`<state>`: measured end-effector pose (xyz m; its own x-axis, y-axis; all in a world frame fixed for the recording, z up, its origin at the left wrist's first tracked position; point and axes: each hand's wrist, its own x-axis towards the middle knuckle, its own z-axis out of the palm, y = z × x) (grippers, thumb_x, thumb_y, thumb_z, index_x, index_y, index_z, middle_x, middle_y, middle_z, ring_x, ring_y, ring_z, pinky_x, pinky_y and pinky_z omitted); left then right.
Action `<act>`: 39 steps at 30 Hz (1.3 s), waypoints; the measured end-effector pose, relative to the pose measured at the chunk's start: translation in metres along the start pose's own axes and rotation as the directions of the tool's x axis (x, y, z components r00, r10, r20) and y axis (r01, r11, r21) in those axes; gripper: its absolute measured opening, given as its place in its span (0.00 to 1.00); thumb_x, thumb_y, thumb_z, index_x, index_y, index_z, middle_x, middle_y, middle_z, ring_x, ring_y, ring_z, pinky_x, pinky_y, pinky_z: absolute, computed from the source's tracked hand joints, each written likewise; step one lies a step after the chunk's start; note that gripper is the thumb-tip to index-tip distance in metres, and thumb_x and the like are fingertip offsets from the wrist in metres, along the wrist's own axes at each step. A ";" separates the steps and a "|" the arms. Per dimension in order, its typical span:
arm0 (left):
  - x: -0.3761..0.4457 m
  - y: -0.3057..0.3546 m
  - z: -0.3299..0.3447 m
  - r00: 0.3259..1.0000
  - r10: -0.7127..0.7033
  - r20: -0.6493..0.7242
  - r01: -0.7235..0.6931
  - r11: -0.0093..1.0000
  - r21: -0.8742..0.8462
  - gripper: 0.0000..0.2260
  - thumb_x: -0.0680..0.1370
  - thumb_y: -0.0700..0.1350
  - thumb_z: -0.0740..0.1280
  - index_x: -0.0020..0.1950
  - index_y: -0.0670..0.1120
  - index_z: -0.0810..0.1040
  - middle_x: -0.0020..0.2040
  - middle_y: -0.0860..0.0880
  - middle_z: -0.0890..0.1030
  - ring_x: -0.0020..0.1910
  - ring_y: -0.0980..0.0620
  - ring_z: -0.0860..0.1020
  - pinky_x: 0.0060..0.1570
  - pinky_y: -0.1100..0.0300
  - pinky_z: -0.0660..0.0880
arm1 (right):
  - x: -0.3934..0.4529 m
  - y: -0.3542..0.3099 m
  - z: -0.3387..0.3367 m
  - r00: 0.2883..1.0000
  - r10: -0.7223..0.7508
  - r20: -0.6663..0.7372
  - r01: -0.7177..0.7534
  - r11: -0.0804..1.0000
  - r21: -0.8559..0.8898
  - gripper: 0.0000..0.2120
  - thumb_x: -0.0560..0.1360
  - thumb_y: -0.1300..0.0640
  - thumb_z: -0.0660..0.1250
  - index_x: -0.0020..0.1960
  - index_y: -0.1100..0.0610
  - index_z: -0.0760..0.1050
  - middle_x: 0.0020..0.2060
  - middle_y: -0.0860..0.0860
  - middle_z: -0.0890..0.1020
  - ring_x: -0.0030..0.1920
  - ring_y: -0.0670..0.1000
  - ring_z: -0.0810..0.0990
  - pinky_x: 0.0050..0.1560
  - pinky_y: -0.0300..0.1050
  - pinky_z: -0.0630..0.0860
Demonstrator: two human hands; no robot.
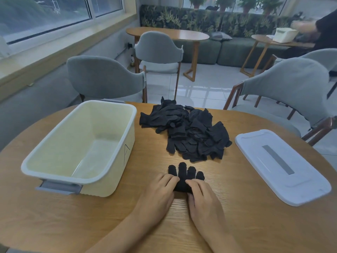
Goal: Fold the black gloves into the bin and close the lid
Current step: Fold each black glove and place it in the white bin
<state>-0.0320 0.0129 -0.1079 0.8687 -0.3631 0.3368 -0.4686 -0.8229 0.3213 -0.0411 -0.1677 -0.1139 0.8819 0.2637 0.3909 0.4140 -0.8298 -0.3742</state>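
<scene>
One black glove [184, 173] lies flat on the wooden table [127, 216], its fingers pointing away from me. My left hand [158, 194] and my right hand [202, 198] both rest on its cuff end, fingertips curled over the fabric; the cuff is hidden under them. Behind it sits a loose pile of black gloves [189, 132]. The cream bin [76, 176] stands open on the left with nothing inside. Its white lid [284, 167] lies flat on the right.
Grey chairs [104, 77] stand along the table's far side. Further back are other wooden tables, a green sofa, and a person at the far right with another bin. Bare tabletop lies between me and the glove.
</scene>
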 end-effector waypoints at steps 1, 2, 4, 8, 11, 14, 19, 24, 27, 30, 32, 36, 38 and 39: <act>0.001 -0.001 0.000 0.999 -0.033 0.013 0.033 0.999 -0.029 0.19 0.73 0.38 0.72 0.61 0.49 0.75 0.56 0.55 0.78 0.55 0.54 0.75 0.54 0.64 0.70 | 0.001 -0.001 0.000 1.000 0.007 -0.007 -0.007 1.000 0.002 0.22 0.69 0.65 0.76 0.62 0.55 0.78 0.54 0.47 0.80 0.53 0.45 0.79 0.56 0.34 0.72; 0.002 -0.001 -0.001 0.997 -0.067 0.028 0.068 0.996 -0.056 0.17 0.75 0.39 0.72 0.62 0.50 0.75 0.56 0.56 0.77 0.56 0.55 0.74 0.54 0.65 0.69 | 0.002 -0.001 0.000 1.000 0.020 -0.007 -0.020 1.000 0.008 0.21 0.70 0.64 0.76 0.61 0.55 0.78 0.53 0.46 0.80 0.52 0.45 0.79 0.53 0.33 0.73; 0.007 -0.001 -0.003 0.991 -0.123 0.059 0.128 0.987 -0.099 0.13 0.79 0.43 0.68 0.62 0.52 0.74 0.56 0.57 0.77 0.57 0.56 0.72 0.54 0.67 0.67 | 0.006 -0.002 -0.003 0.998 0.059 0.012 -0.060 0.998 0.021 0.19 0.72 0.62 0.75 0.61 0.53 0.77 0.52 0.45 0.80 0.51 0.45 0.79 0.49 0.34 0.75; 0.027 0.000 -0.015 0.972 -0.204 0.117 0.222 0.962 -0.162 0.08 0.82 0.47 0.65 0.61 0.52 0.75 0.54 0.56 0.77 0.54 0.56 0.71 0.50 0.64 0.66 | 0.030 -0.001 -0.014 0.971 0.181 0.155 -0.197 0.976 0.094 0.13 0.81 0.57 0.64 0.64 0.49 0.74 0.55 0.42 0.78 0.55 0.44 0.75 0.51 0.35 0.70; 0.047 0.000 -0.027 0.946 -0.252 0.202 0.290 0.939 -0.186 0.02 0.83 0.46 0.64 0.53 0.51 0.75 0.47 0.56 0.75 0.48 0.56 0.72 0.43 0.65 0.62 | 0.054 0.002 -0.022 0.919 0.260 0.297 -0.307 0.944 0.123 0.10 0.82 0.55 0.61 0.63 0.47 0.73 0.52 0.42 0.77 0.52 0.43 0.74 0.50 0.38 0.72; 0.065 -0.003 -0.031 0.922 -0.273 0.274 0.313 0.943 -0.111 0.06 0.83 0.48 0.63 0.56 0.49 0.78 0.49 0.52 0.75 0.49 0.53 0.74 0.45 0.61 0.66 | 0.077 0.005 -0.028 0.833 0.333 0.443 -0.399 0.915 0.063 0.09 0.82 0.53 0.61 0.62 0.48 0.73 0.50 0.45 0.78 0.48 0.45 0.76 0.47 0.42 0.75; 0.084 -0.007 -0.034 0.882 -0.311 0.354 0.307 0.949 0.068 0.12 0.83 0.50 0.65 0.63 0.47 0.76 0.60 0.48 0.71 0.53 0.50 0.72 0.54 0.54 0.73 | 0.106 0.005 -0.039 0.746 0.335 0.576 -0.367 0.928 -0.064 0.14 0.82 0.52 0.62 0.67 0.52 0.74 0.59 0.53 0.80 0.57 0.53 0.78 0.56 0.48 0.76; 0.095 -0.009 -0.033 0.882 -0.296 0.368 0.286 0.955 0.083 0.15 0.81 0.47 0.67 0.67 0.48 0.72 0.64 0.47 0.72 0.60 0.47 0.72 0.58 0.50 0.75 | 0.114 0.006 -0.036 0.791 0.351 0.502 -0.276 0.936 -0.220 0.18 0.79 0.46 0.67 0.66 0.51 0.74 0.59 0.51 0.78 0.55 0.52 0.78 0.55 0.49 0.78; 0.101 -0.010 -0.033 0.862 -0.276 0.426 0.293 0.956 0.026 0.18 0.81 0.44 0.68 0.70 0.50 0.72 0.65 0.47 0.73 0.61 0.47 0.74 0.59 0.51 0.75 | 0.117 0.009 -0.036 0.770 0.402 0.495 -0.278 0.910 -0.306 0.22 0.77 0.43 0.68 0.66 0.53 0.73 0.59 0.52 0.77 0.55 0.53 0.78 0.54 0.49 0.78; 0.109 -0.012 -0.034 0.836 -0.241 0.493 0.279 0.960 -0.004 0.17 0.81 0.42 0.68 0.69 0.49 0.74 0.65 0.46 0.75 0.63 0.46 0.75 0.60 0.53 0.74 | 0.124 0.009 -0.036 0.697 0.438 0.568 -0.331 0.899 -0.288 0.23 0.77 0.46 0.69 0.68 0.54 0.72 0.62 0.54 0.77 0.57 0.54 0.78 0.56 0.47 0.77; 0.113 -0.014 -0.036 0.816 -0.241 0.525 0.294 0.956 -0.018 0.16 0.80 0.42 0.69 0.68 0.48 0.76 0.65 0.46 0.77 0.63 0.46 0.76 0.61 0.53 0.75 | 0.131 0.006 -0.037 0.667 0.431 0.608 -0.348 0.901 -0.258 0.21 0.77 0.50 0.71 0.68 0.54 0.73 0.62 0.54 0.78 0.58 0.54 0.78 0.57 0.47 0.77; 0.116 -0.021 -0.037 0.775 -0.246 0.582 0.346 0.936 -0.066 0.14 0.79 0.43 0.71 0.65 0.48 0.78 0.64 0.47 0.79 0.62 0.47 0.77 0.61 0.52 0.76 | 0.139 0.001 -0.036 0.623 0.404 0.670 -0.346 0.910 -0.227 0.20 0.76 0.55 0.72 0.67 0.53 0.75 0.61 0.53 0.79 0.56 0.54 0.79 0.55 0.47 0.80; 0.118 -0.024 -0.036 0.757 -0.237 0.609 0.349 0.935 -0.069 0.14 0.79 0.43 0.72 0.64 0.48 0.79 0.62 0.47 0.80 0.60 0.48 0.77 0.62 0.51 0.76 | 0.141 0.001 -0.035 0.605 0.388 0.695 -0.338 0.916 -0.217 0.19 0.76 0.56 0.72 0.66 0.52 0.75 0.60 0.53 0.79 0.54 0.54 0.80 0.50 0.46 0.82; 0.119 -0.025 -0.036 0.751 -0.233 0.618 0.348 0.935 -0.071 0.14 0.78 0.43 0.72 0.63 0.48 0.79 0.61 0.48 0.80 0.60 0.48 0.78 0.62 0.51 0.76 | 0.141 0.000 -0.035 0.600 0.377 0.705 -0.326 0.921 -0.214 0.19 0.76 0.57 0.72 0.66 0.52 0.75 0.60 0.53 0.79 0.54 0.54 0.80 0.49 0.45 0.82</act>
<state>0.0773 0.0062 -0.0441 0.8606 -0.3514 -0.3686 -0.1473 -0.8646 0.4804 0.0750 -0.1479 -0.0293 0.8445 0.1924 -0.4997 0.0450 -0.9554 -0.2918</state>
